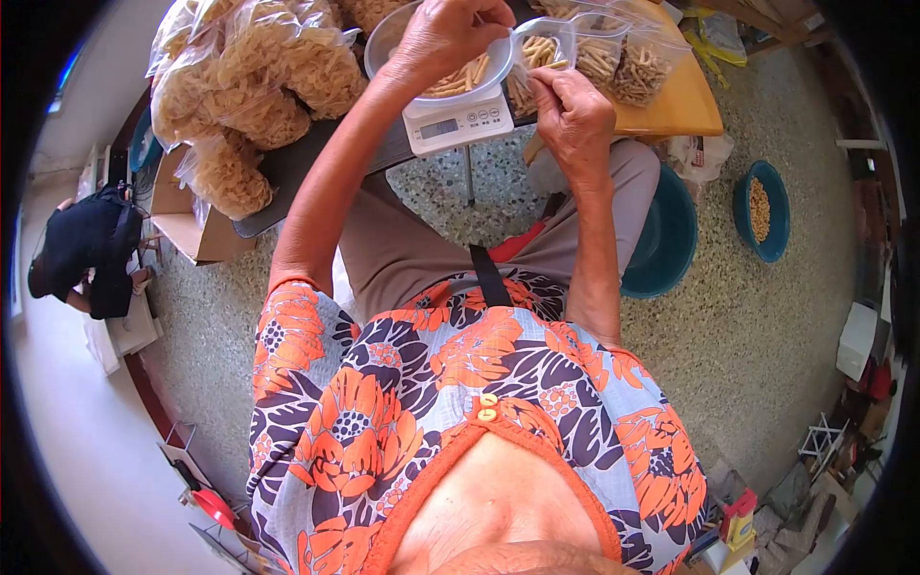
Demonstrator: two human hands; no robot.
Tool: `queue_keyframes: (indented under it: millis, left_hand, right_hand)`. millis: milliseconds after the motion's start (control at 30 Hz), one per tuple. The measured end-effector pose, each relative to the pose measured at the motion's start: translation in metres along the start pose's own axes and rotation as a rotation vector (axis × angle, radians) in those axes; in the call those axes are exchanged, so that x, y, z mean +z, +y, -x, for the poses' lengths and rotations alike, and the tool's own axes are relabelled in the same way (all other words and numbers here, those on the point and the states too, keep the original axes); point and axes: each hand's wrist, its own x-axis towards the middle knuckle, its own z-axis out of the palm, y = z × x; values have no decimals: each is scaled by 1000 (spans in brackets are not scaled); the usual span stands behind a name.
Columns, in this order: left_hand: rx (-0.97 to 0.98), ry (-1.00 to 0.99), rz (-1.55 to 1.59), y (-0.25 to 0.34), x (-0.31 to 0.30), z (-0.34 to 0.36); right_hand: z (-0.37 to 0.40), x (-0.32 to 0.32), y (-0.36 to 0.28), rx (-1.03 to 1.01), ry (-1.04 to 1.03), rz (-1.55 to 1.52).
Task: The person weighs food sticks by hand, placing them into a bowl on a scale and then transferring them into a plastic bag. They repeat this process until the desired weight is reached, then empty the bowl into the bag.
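Note:
My left hand (pixel 452 38) is above a translucent plastic bowl (pixel 377 59), its fingertips pinched together beside a bag opening; what they hold, if anything, is hidden. Short tan root-like sticks (pixel 460 81) lie in that bowl. Under it is a white digital scale (pixel 460 125) with buttons and a small display, too small to read. My right hand (pixel 578 120) pinches the near rim of a clear plastic bag (pixel 520 88) with similar sticks inside. This bag is just right of the bowl, its mouth spread open.
Filled bags of sticks (pixel 647 72) stand on a yellow wooden table (pixel 685 110). Large bags of pale, shredded-looking dried stuff (pixel 259 86) crowd the left. A teal basin (pixel 668 240) and a teal bowl of tan pieces (pixel 760 211) are on the floor. Another person (pixel 86 244) bends over at far left.

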Motion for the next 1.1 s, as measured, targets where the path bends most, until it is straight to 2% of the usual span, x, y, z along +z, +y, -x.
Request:
queue_keyframes:
  millis: [67, 133, 167, 200, 300, 500, 600, 1100]
  left_hand:
    - [-11, -28, -96, -4, -15, 7]
    - [-56, -260, -115, -7, -27, 13]
    - [167, -306, -112, -23, -26, 16]
    - [163, -304, -111, -36, -18, 24]
    - [63, -488, -80, -30, -20, 33]
    - [129, -466, -220, -27, -11, 40]
    - [103, -493, -256, -24, -11, 38]
    - [167, -486, -340, -32, -5, 37]
  right_hand:
    - [0, 2, 0, 1, -7, -3]
    - [1, 3, -1, 4, -15, -1]
    - [1, 3, -2, 6, -21, 2]
    - [2, 4, -2, 7, -29, 7]
    - [1, 3, -2, 13, -35, 8]
    - [-1, 0, -4, 5, -44, 33]
    - [-1, 1, -5, 10, -50, 44]
    - [1, 3, -6, 9, -69, 29]
